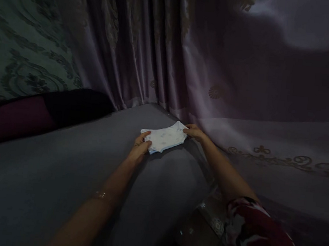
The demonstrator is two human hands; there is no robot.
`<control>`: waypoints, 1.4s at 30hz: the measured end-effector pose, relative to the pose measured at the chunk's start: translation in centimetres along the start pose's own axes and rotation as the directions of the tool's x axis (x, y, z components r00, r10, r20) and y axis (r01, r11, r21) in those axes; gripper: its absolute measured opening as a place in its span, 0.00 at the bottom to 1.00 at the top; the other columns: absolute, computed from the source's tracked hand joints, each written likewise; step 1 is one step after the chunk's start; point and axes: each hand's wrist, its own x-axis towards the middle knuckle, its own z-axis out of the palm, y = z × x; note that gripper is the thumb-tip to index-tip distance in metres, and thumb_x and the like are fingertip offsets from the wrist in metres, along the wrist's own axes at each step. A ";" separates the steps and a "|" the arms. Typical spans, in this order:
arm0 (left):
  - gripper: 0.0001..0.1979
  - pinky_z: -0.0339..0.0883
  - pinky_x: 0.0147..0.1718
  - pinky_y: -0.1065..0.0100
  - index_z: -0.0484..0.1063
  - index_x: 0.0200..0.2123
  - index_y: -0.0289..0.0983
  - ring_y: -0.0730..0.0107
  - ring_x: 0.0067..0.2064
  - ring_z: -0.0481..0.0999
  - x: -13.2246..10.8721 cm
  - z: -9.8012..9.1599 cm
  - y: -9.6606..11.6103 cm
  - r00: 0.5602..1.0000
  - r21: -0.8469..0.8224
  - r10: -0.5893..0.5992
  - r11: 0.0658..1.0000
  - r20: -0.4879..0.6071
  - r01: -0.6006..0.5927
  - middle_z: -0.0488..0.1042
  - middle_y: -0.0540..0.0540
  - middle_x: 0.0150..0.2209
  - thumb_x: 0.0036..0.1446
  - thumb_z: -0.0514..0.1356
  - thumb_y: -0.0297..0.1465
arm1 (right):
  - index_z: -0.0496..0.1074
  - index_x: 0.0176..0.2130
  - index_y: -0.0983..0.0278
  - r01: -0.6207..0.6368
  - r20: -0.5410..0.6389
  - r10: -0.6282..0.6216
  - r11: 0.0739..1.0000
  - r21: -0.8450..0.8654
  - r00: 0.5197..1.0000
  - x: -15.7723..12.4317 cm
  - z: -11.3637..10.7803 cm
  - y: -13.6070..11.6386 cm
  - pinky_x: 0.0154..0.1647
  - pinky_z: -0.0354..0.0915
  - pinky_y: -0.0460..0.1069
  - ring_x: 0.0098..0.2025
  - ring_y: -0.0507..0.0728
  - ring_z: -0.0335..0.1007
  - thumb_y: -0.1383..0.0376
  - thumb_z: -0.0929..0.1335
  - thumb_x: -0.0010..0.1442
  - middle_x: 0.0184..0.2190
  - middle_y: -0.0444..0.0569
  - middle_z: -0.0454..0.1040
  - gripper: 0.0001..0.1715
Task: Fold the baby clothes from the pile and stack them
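A small white patterned cloth (165, 138) lies near the far corner of a grey bed surface (58, 182). My left hand (140, 147) pinches the cloth's near left corner, thumb on top and fingers curled under. My right hand (194, 132) grips the cloth's right edge, fingers closed on it. Both arms stretch forward; the right one has a red patterned sleeve (258, 234).
Mauve curtains (217, 66) hang behind and to the right of the bed. A dark maroon and black pillow or bolster (36, 113) lies at the left, under a green patterned wall (20, 37). A patterned floor (199, 236) shows below the bed's right edge.
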 end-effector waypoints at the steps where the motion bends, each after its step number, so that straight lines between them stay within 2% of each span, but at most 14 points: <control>1: 0.34 0.73 0.30 0.71 0.63 0.60 0.35 0.67 0.36 0.79 0.4 1.3 -0.1 1.000 -0.026 -0.010 1.000 0.012 0.011 0.76 0.39 0.45 0.46 0.55 0.21 | 0.76 0.40 0.70 0.011 -0.013 -0.012 0.999 -0.048 1.000 0.8 -0.7 0.3 0.26 0.64 0.42 0.25 0.51 0.69 0.73 0.66 0.56 0.26 0.48 0.77 0.12; 3: 0.36 0.74 0.32 0.70 0.61 0.62 0.35 0.66 0.38 0.79 1.0 3.4 -0.4 0.999 -0.068 -0.021 0.997 0.039 0.023 0.76 0.39 0.47 0.47 0.55 0.20 | 0.76 0.43 0.70 0.031 -0.011 -0.033 0.988 -0.152 0.999 2.2 -1.9 0.7 0.30 0.65 0.43 0.30 0.53 0.72 0.74 0.65 0.57 0.30 0.49 0.78 0.14; 6: 0.37 0.75 0.37 0.70 0.59 0.63 0.37 0.65 0.44 0.79 1.5 5.6 -0.6 0.998 -0.104 -0.011 0.994 0.060 0.017 0.74 0.39 0.51 0.47 0.56 0.18 | 0.76 0.46 0.69 0.055 -0.043 -0.071 0.952 -0.300 0.997 3.8 -3.0 1.0 0.40 0.67 0.46 0.41 0.58 0.74 0.72 0.65 0.59 0.39 0.54 0.79 0.16; 10: 0.38 0.74 0.37 0.73 0.55 0.64 0.39 0.66 0.49 0.76 1.6 7.3 -0.9 0.996 -0.126 -0.039 0.991 0.076 0.049 0.69 0.40 0.58 0.49 0.56 0.16 | 0.71 0.54 0.66 0.038 -0.123 -0.105 0.889 -0.457 0.987 4.5 -3.0 1.6 0.52 0.63 0.52 0.55 0.62 0.68 0.68 0.63 0.64 0.53 0.60 0.73 0.19; 15: 0.37 0.75 0.31 0.73 0.53 0.64 0.37 0.64 0.47 0.77 1.0 7.7 -1.5 0.973 -0.074 -0.215 0.973 0.079 0.221 0.66 0.34 0.58 0.52 0.61 0.19 | 0.71 0.53 0.65 -0.007 -0.161 -0.102 0.823 -0.568 0.982 4.2 -1.1 3.4 0.53 0.63 0.53 0.56 0.63 0.68 0.70 0.61 0.65 0.52 0.61 0.72 0.19; 19: 0.39 0.75 0.29 0.73 0.54 0.63 0.37 0.67 0.41 0.76 0.7 7.4 -1.6 0.968 -0.096 -0.237 0.965 0.085 0.244 0.66 0.34 0.55 0.50 0.67 0.23 | 0.70 0.53 0.66 -0.040 -0.189 -0.094 0.796 -0.604 0.977 4.0 0.2 4.8 0.50 0.64 0.51 0.54 0.62 0.70 0.70 0.60 0.65 0.51 0.62 0.72 0.19; 24: 0.37 0.72 0.27 0.76 0.56 0.62 0.37 0.70 0.39 0.74 0.3 7.2 -1.3 0.969 -0.046 -0.244 0.968 0.049 0.246 0.68 0.38 0.50 0.50 0.67 0.23 | 0.69 0.53 0.69 -0.103 -0.257 -0.080 0.772 -0.627 0.963 4.3 0.6 5.3 0.47 0.65 0.50 0.52 0.61 0.71 0.67 0.58 0.67 0.50 0.63 0.73 0.19; 29: 0.28 0.70 0.27 0.75 0.63 0.55 0.35 0.74 0.35 0.73 -0.9 5.5 -1.5 0.972 0.033 -0.232 0.972 0.029 0.231 0.67 0.39 0.48 0.50 0.66 0.23 | 0.70 0.51 0.71 -0.124 -0.278 -0.089 0.738 -0.663 0.957 3.7 0.7 4.7 0.44 0.65 0.51 0.49 0.62 0.72 0.68 0.58 0.66 0.46 0.65 0.74 0.19; 33: 0.17 0.69 0.27 0.75 0.66 0.48 0.32 0.79 0.30 0.71 -2.1 3.1 -2.0 0.976 0.062 -0.213 0.976 0.053 0.210 0.66 0.42 0.44 0.54 0.60 0.20 | 0.68 0.52 0.75 -0.053 -0.283 -0.239 0.669 -0.741 0.929 2.1 1.8 3.4 0.49 0.60 0.56 0.52 0.66 0.68 0.70 0.59 0.63 0.48 0.68 0.72 0.20; 36: 0.12 0.68 0.27 0.76 0.67 0.43 0.33 0.80 0.28 0.70 -3.0 1.3 -2.2 0.979 0.071 -0.186 0.981 0.082 0.180 0.67 0.47 0.36 0.55 0.57 0.19 | 0.67 0.54 0.75 0.098 -0.210 -0.419 0.603 -0.792 0.883 0.6 3.4 2.0 0.51 0.58 0.57 0.53 0.67 0.65 0.68 0.59 0.64 0.51 0.67 0.70 0.22; 40: 0.06 0.64 0.24 0.78 0.68 0.37 0.33 0.80 0.25 0.68 -4.5 -1.2 -2.1 0.972 0.149 -0.184 0.975 0.144 0.163 0.66 0.52 0.26 0.56 0.56 0.20 | 0.66 0.55 0.72 0.375 -0.048 -0.580 0.586 -0.718 0.814 -1.5 6.8 0.1 0.54 0.58 0.55 0.56 0.64 0.63 0.66 0.59 0.64 0.55 0.64 0.68 0.23; 42: 0.04 0.61 0.22 0.78 0.68 0.33 0.33 0.80 0.23 0.67 -5.4 -3.0 -1.9 0.965 0.202 -0.183 0.969 0.190 0.144 0.65 0.52 0.23 0.58 0.55 0.23 | 0.66 0.55 0.72 0.540 0.039 -0.683 0.539 -0.646 0.729 -2.4 8.8 -0.5 0.55 0.59 0.54 0.56 0.63 0.64 0.65 0.58 0.64 0.54 0.63 0.69 0.23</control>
